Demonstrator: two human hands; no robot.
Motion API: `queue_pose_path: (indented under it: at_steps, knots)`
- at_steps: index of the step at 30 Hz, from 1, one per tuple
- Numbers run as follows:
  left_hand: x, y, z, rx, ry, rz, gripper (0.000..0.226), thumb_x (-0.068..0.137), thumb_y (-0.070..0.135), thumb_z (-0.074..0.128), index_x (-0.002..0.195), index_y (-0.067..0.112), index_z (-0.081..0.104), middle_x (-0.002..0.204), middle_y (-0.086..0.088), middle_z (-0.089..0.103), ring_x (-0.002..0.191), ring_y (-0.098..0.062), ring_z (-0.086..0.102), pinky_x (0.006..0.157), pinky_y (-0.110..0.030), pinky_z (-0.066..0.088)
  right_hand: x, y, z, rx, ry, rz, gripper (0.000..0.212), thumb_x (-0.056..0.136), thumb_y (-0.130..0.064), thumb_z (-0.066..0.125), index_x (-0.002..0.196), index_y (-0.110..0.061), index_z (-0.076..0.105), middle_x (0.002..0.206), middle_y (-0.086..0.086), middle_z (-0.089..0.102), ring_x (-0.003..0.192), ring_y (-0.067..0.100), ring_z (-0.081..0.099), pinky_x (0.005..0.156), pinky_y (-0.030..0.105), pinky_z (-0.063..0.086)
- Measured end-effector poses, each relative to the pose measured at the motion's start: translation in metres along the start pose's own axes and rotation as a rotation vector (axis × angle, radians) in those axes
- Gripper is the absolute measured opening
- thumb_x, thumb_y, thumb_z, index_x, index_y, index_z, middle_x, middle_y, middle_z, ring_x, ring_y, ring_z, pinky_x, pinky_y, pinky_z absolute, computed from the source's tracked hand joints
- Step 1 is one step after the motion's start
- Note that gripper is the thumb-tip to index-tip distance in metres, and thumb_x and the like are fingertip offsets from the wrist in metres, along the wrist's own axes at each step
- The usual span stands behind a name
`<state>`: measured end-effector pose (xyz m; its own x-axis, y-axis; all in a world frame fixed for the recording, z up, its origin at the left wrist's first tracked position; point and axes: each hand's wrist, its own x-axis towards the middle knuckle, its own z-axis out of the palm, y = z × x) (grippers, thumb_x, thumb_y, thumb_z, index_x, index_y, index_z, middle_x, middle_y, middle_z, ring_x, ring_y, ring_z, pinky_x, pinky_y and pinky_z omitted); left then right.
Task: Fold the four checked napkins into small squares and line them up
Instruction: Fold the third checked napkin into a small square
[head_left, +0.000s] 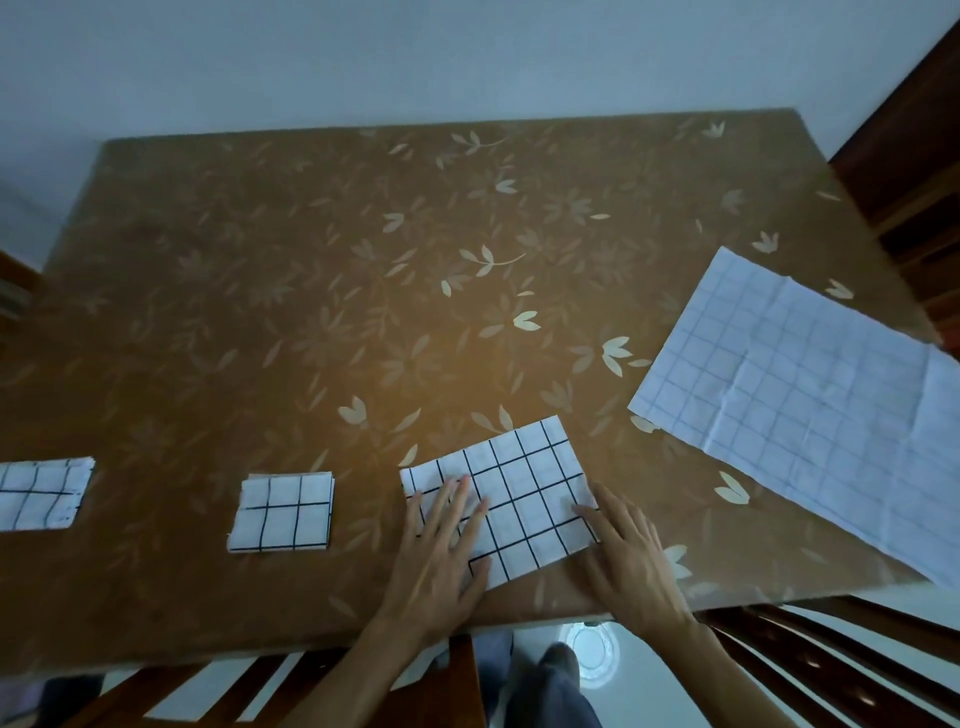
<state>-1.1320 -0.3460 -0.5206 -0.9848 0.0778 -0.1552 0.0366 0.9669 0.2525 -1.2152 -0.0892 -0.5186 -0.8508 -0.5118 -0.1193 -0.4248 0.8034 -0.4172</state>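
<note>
Left hand (441, 551) flat, fingers spread, pressing left part of half-folded napkin (524, 499). Right hand (628, 556) flat, fingers straight, touching same napkin's right edge. Napkin near table (311, 286) front edge. Left of it: folded square (283, 512), then second folded square (41, 493). Right: unfolded napkin (810, 405), overhanging table edge.

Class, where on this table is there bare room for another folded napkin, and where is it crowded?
The far half of the table is bare. Gaps lie between the left folded square and the middle folded square, and between that and the half-folded napkin. Near right is crowded: left hand and right hand on that napkin, unfolded napkin beside.
</note>
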Motion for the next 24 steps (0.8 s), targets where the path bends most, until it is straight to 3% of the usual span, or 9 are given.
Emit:
queue_pose_path:
  at_steps: [3,7,11,13,16,18,20,22,24]
  knots:
    - [0.007,0.020,-0.003,-0.102,0.048,0.119,0.051,0.100,0.050,0.040,0.138,0.020,0.052,0.152,-0.007,0.042,0.143,-0.023,0.034,0.113,-0.048,0.034,-0.002,0.012,-0.002,-0.046,-0.002,-0.108,0.043,0.072,-0.013,0.080,0.112,-0.023,0.066,0.145,0.004,0.051,0.125,0.023,0.047,0.092,0.041,0.050]
    - [0.016,0.047,-0.006,-0.113,-0.025,0.102,0.059,0.094,0.058,0.042,0.139,0.021,0.048,0.141,-0.005,0.048,0.131,-0.024,0.043,0.108,-0.041,0.042,0.009,0.006,-0.007,-0.079,0.033,-0.112,0.035,0.065,-0.020,0.090,0.093,-0.026,0.070,0.133,0.003,0.062,0.124,0.021,0.049,0.090,0.042,0.054]
    - [0.025,0.062,-0.013,-0.141,0.027,-0.049,0.056,0.091,0.045,0.050,0.142,0.024,0.046,0.144,-0.001,0.049,0.134,-0.021,0.046,0.111,-0.037,0.039,0.020,-0.017,-0.034,0.024,0.147,-0.179,0.015,0.082,-0.020,0.064,0.096,-0.025,0.067,0.119,-0.005,0.064,0.103,0.018,0.059,0.088,0.023,0.036]
    - [0.031,0.062,-0.024,-0.248,0.031,-0.121,0.047,0.096,0.031,0.054,0.142,0.027,0.047,0.139,0.006,0.054,0.128,-0.015,0.050,0.108,-0.029,0.040,0.027,-0.035,-0.057,0.076,0.180,-0.241,0.018,0.086,-0.022,0.053,0.097,-0.023,0.068,0.115,-0.007,0.064,0.098,0.015,0.057,0.084,0.023,0.037]
    - [0.042,0.055,-0.046,-0.466,0.075,-0.209,0.038,0.096,0.018,0.059,0.132,0.029,0.059,0.117,0.009,0.068,0.102,-0.008,0.063,0.090,-0.022,0.053,0.038,-0.052,-0.088,0.127,0.262,-0.289,0.020,0.091,-0.022,0.055,0.106,-0.021,0.067,0.118,-0.010,0.062,0.102,0.014,0.057,0.086,0.029,0.042]
    - [0.048,0.049,-0.061,-0.621,0.045,-0.241,0.031,0.099,0.015,0.053,0.124,0.028,0.066,0.105,0.010,0.071,0.091,-0.005,0.065,0.083,-0.024,0.056,0.043,-0.057,-0.103,0.206,0.320,-0.210,0.031,0.092,-0.028,0.063,0.122,-0.023,0.059,0.124,-0.014,0.057,0.112,0.011,0.053,0.095,0.031,0.042]
    - [0.050,0.044,-0.079,-0.765,0.010,-0.248,0.026,0.101,0.016,0.050,0.120,0.025,0.065,0.110,0.013,0.068,0.102,-0.004,0.063,0.087,-0.019,0.048,0.046,-0.055,-0.115,0.349,0.319,-0.048,0.059,0.087,-0.035,0.072,0.138,-0.025,0.045,0.133,-0.018,0.047,0.122,0.004,0.044,0.104,0.029,0.037]
    - [0.050,0.040,-0.099,-0.979,-0.030,-0.277,0.027,0.100,0.018,0.054,0.126,0.024,0.061,0.122,0.014,0.066,0.116,-0.005,0.060,0.095,-0.016,0.043,0.050,-0.048,-0.123,0.536,0.208,0.171,0.089,0.077,-0.046,0.080,0.148,-0.031,0.029,0.144,-0.021,0.038,0.131,0.001,0.037,0.110,0.029,0.033]
    - [0.050,0.033,-0.112,-1.131,-0.080,-0.329,0.033,0.097,0.027,0.062,0.129,0.026,0.059,0.126,0.013,0.066,0.119,-0.008,0.061,0.102,-0.027,0.046,0.051,-0.041,-0.133,0.747,0.044,0.311,0.105,0.067,-0.057,0.084,0.151,-0.034,0.024,0.147,-0.021,0.042,0.132,0.004,0.042,0.110,0.037,0.039]
